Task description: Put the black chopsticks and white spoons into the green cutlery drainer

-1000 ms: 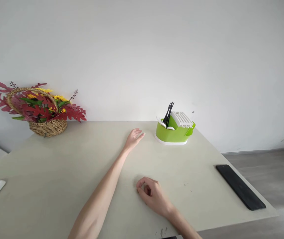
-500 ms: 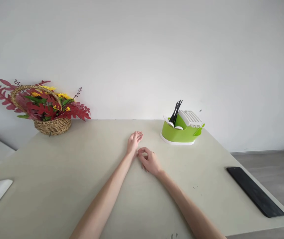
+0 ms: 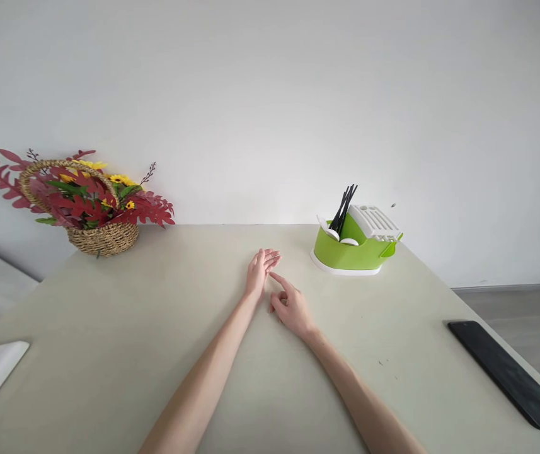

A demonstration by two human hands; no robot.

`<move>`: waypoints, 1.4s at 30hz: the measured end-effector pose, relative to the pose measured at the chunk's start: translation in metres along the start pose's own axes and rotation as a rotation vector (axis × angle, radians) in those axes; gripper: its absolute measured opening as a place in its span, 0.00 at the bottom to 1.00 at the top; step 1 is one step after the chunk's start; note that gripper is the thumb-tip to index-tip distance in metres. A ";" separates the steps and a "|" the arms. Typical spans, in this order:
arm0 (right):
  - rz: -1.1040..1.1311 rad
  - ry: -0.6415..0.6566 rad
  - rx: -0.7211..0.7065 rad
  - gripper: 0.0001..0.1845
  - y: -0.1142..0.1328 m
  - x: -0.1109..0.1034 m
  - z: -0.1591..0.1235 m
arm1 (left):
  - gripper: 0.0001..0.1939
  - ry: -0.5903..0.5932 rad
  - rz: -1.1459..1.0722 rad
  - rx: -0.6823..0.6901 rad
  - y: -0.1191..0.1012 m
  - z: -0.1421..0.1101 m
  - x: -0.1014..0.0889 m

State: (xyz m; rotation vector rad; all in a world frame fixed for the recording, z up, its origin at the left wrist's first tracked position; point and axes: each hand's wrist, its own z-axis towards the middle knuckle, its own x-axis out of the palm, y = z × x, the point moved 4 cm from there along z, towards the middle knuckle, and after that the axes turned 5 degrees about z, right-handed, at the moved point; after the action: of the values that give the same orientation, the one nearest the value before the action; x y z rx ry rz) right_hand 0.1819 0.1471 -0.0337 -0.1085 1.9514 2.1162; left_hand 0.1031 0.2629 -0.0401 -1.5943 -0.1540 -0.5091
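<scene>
Utensil holder stands near the far edge of the table, to the right of both hands. At left, a woven basket is full with red leaves and yellow flowers. The left hand is open, fingers slightly spread, holding nothing. The right hand has come forward beside it, index finger now stretched toward it, other fingers curled; I cannot tell if they touch. So both hands remain apart from the holder, which contains black sticks and white spoons.
</scene>
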 end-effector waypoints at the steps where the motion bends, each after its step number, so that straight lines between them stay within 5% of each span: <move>1: -0.014 -0.002 -0.007 0.34 0.000 0.000 0.000 | 0.22 0.003 -0.009 -0.009 0.000 0.000 0.000; 11: -0.065 -0.011 -0.045 0.32 -0.001 0.000 -0.003 | 0.28 0.090 -0.046 -0.086 -0.005 -0.013 0.001; 42: 0.018 -0.004 -0.021 0.26 -0.001 0.000 -0.006 | 0.22 0.006 -0.035 -0.108 -0.004 -0.034 -0.013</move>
State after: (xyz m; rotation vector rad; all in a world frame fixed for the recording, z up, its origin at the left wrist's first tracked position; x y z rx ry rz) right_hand 0.1817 0.1414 -0.0352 -0.0904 1.9360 2.1467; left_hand 0.0818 0.2328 -0.0414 -1.6975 -0.1526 -0.5572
